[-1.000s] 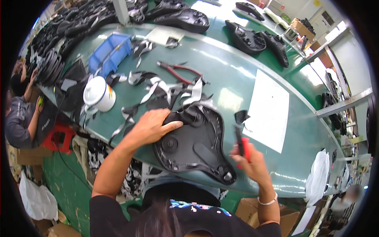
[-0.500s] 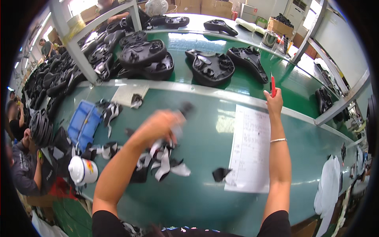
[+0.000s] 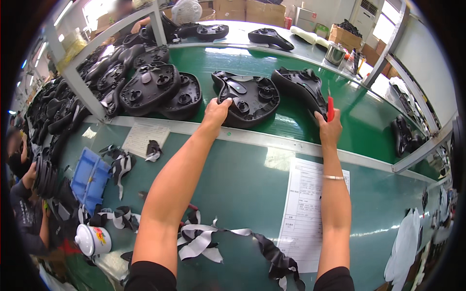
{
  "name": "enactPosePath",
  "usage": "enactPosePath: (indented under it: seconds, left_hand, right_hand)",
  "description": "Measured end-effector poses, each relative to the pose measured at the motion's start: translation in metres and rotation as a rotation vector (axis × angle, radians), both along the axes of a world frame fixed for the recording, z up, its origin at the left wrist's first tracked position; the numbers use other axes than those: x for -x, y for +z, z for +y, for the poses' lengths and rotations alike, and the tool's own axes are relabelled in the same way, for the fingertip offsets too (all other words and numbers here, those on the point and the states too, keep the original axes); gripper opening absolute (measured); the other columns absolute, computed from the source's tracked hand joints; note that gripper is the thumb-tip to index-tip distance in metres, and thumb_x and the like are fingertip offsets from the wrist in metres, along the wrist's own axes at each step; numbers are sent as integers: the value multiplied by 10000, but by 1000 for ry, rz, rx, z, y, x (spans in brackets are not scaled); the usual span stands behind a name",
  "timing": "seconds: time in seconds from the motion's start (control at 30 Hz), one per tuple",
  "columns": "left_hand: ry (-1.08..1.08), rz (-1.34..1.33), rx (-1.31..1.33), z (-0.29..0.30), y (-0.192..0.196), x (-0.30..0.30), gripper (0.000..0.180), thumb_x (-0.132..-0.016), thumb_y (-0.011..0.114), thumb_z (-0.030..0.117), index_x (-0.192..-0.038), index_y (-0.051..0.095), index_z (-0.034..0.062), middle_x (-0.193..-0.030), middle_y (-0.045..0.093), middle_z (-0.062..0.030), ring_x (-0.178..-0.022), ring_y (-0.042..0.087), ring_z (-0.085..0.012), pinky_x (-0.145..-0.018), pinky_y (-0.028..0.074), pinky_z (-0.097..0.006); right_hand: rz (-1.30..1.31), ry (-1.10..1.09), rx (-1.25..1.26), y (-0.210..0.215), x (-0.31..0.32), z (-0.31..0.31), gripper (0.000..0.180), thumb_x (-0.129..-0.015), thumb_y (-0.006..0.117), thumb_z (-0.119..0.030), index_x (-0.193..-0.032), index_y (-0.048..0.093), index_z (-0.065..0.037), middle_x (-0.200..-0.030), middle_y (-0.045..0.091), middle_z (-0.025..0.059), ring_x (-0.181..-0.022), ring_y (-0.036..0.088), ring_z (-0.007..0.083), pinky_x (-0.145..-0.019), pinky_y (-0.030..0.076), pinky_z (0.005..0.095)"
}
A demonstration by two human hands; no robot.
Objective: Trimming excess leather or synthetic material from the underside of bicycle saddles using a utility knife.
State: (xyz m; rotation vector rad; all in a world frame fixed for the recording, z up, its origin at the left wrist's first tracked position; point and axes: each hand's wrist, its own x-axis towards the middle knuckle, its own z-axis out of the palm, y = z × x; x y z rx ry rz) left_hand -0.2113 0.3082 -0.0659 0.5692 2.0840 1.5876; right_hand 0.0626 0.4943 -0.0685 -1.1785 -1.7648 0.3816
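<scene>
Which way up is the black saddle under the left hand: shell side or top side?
Shell side up: the black saddle shows ribs and round mounts facing the camera, left hand gripping its near edge.

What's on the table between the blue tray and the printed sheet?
In the head view, the person's left forearm crosses between blue tray and printed sheet, above grey-black scraps.
</scene>
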Motion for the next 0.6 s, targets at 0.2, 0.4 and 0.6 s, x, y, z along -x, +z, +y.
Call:
enactPosePath:
  seconds: [0.2,0.4,0.6]
  left_hand:
    - [-113,-155,-160,-133,63,-56,572,-888,539,397,-1276,486,-21,-1249,536,-125,-1135,493,-204,-969,367,-337]
    - [-174,-60,-133,-321,70,-127,411,-953,507,313,-1202,543,-12,-1103,572,-44,-1042,491,-86,-920,360,-227]
    - [-85,79,-151,-410,43,-207,365,-966,482,293,-1152,524,-18,-1142,557,-89,-1038,527,-148,-948,386,-280]
  right_hand:
    - [22,139,-95,12,-90,-108,405,-763,770,-277,-1005,545,-44,-831,603,113,-735,572,257,-709,461,346]
    - [-318,289,-102,21,-185,-230,325,-783,746,-162,-1024,582,-19,-941,605,137,-864,575,279,-801,458,344]
    - [127,568,1036,62,-172,-374,415,-816,679,-76,-1198,522,-42,-936,596,56,-702,561,111,-596,484,252]
